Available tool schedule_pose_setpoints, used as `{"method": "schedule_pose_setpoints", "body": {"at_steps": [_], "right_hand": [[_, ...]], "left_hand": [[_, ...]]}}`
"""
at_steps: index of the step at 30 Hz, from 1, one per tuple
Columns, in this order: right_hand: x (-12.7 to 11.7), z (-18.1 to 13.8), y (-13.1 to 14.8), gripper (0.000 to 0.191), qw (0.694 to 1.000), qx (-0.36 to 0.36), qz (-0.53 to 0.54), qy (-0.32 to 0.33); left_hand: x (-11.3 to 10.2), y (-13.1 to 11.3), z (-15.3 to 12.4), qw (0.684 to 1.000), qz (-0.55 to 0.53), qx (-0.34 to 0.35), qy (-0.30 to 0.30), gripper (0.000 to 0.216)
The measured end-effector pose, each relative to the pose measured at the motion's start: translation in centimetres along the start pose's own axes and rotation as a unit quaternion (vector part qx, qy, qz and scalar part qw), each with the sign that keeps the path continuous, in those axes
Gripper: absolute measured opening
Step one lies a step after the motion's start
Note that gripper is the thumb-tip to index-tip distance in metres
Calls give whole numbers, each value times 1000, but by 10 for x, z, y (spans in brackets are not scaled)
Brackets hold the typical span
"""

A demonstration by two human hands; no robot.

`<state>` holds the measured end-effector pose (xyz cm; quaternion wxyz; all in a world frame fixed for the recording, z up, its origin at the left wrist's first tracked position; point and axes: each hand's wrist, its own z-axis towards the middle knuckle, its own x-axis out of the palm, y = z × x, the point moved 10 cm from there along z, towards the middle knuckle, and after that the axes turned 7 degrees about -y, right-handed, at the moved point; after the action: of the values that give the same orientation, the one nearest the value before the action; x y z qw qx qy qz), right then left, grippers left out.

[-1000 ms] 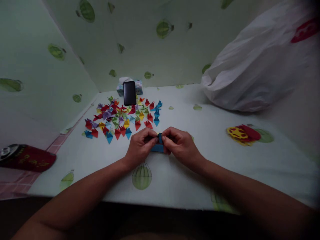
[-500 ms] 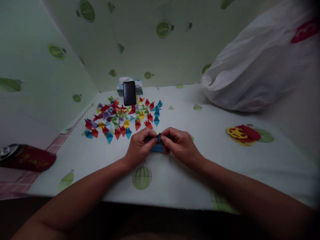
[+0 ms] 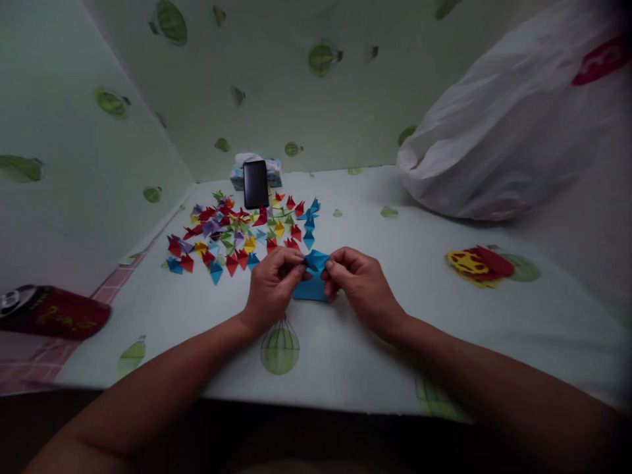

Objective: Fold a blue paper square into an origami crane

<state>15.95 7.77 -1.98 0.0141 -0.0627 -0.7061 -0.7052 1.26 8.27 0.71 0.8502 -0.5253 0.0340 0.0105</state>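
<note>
Between my two hands is a small folded piece of blue paper (image 3: 316,260), raised a little over the table. My left hand (image 3: 274,283) pinches its left side between thumb and fingers. On its right side, my right hand (image 3: 358,280) is closed in a similar pinch. Beneath the folded piece lies a flat blue paper sheet (image 3: 312,288), partly covered by my fingers. Just beyond my left hand, many small folded paper pieces (image 3: 232,262) in red, blue, yellow, green and purple are spread over the tabletop.
A black phone (image 3: 255,184) leans against a tissue box (image 3: 274,172) at the back. To the right stand a large white plastic bag (image 3: 484,138) and a stack of yellow and red cutouts (image 3: 469,263). A dark red can (image 3: 56,311) is at the left edge.
My hands have moved slightly apart. The folded blue paper, mostly hidden between my fingers before, now shows wider, and more of the blue sheet below is visible.
</note>
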Motion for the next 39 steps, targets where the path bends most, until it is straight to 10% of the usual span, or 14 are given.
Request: {"method": "schedule_pose_setpoints", "body": {"at_steps": [15,39], "right_hand": [[4,-1,4,13,996,-43,-70,25],[14,-8,23,12,970,-156,-168,77]], "left_hand": [[14,-40,-8,934,254,248,35,14],[11,-23,-3,967,208,137,51,11]]}}
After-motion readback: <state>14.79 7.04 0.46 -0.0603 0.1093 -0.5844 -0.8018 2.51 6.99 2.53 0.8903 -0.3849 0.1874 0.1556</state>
